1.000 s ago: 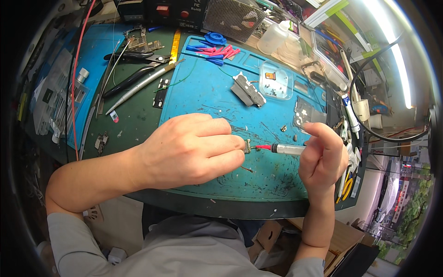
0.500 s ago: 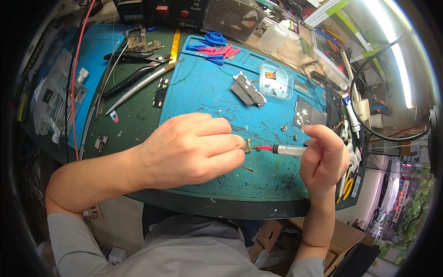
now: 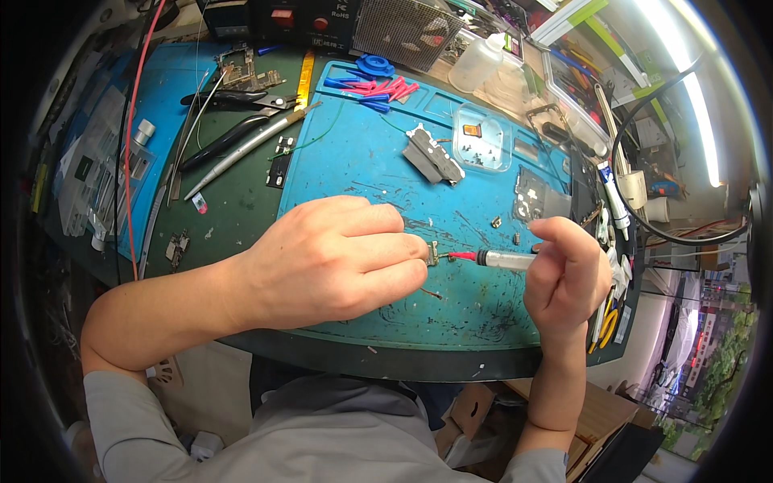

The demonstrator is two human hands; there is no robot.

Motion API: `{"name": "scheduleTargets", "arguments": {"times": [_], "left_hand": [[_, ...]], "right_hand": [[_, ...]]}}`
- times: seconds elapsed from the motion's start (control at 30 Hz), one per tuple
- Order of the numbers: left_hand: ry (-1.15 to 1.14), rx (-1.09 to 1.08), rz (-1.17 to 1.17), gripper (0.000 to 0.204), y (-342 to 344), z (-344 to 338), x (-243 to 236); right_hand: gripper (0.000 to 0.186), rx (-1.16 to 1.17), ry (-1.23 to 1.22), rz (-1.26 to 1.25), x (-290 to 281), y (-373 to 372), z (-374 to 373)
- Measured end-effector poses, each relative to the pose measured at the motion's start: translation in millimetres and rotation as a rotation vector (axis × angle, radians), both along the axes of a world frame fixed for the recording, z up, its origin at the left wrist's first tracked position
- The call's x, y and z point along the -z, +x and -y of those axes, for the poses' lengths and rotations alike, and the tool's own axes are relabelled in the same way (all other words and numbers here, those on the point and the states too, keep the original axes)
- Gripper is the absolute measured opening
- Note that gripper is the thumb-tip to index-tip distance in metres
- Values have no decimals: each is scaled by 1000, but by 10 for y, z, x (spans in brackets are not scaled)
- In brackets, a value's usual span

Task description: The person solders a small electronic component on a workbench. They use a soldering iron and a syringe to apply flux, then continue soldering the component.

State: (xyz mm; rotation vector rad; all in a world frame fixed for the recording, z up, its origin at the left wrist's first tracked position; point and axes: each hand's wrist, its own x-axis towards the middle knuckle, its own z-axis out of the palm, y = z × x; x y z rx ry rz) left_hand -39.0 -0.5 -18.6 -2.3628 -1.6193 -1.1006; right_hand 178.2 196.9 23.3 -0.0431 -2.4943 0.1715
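Over the blue work mat [image 3: 346, 169], my left hand [image 3: 338, 258] is closed, its fingertips pinching a small circuit board [image 3: 433, 253] whose right end pokes out. My right hand [image 3: 566, 278] grips a clear syringe [image 3: 505, 259] lying almost level. Its red tip [image 3: 461, 256] points left and reaches the edge of the board; whether it touches cannot be made out. Just below the board lies a short brown flex strip [image 3: 432, 293]. Two tiny metal parts [image 3: 496, 222] rest on the mat above the syringe.
Pink and blue dispensing tips [image 3: 386, 90] lie at the mat's back edge. A clear tray of tiny screws [image 3: 481, 141] and a grey bent metal piece [image 3: 432, 157] sit behind my hands. Black-handled pliers [image 3: 229, 141] and a silver pen-like tool [image 3: 250, 151] lie left. A black cable [image 3: 624, 185] loops at right.
Almost nothing differs. The syringe and its red tip have shifted very slightly by the board; both hands keep their places.
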Motion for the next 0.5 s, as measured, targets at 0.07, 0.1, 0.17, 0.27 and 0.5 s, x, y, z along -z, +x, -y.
{"name": "scheduleTargets", "arguments": {"times": [0.07, 0.1, 0.17, 0.27, 0.5], "left_hand": [[-3, 1, -4, 14, -3, 3, 0], [-5, 1, -5, 14, -4, 4, 4], [-10, 3, -5, 15, -4, 6, 2], [-13, 6, -1, 15, -1, 6, -10], [-9, 4, 1, 15, -1, 3, 2]], "right_hand": [[23, 8, 13, -1, -15, -2, -1], [24, 8, 7, -4, -10, 1, -2], [26, 6, -3, -12, 6, 11, -1], [29, -15, -3, -10, 14, 14, -8], [28, -12, 19, -12, -2, 8, -1]]}}
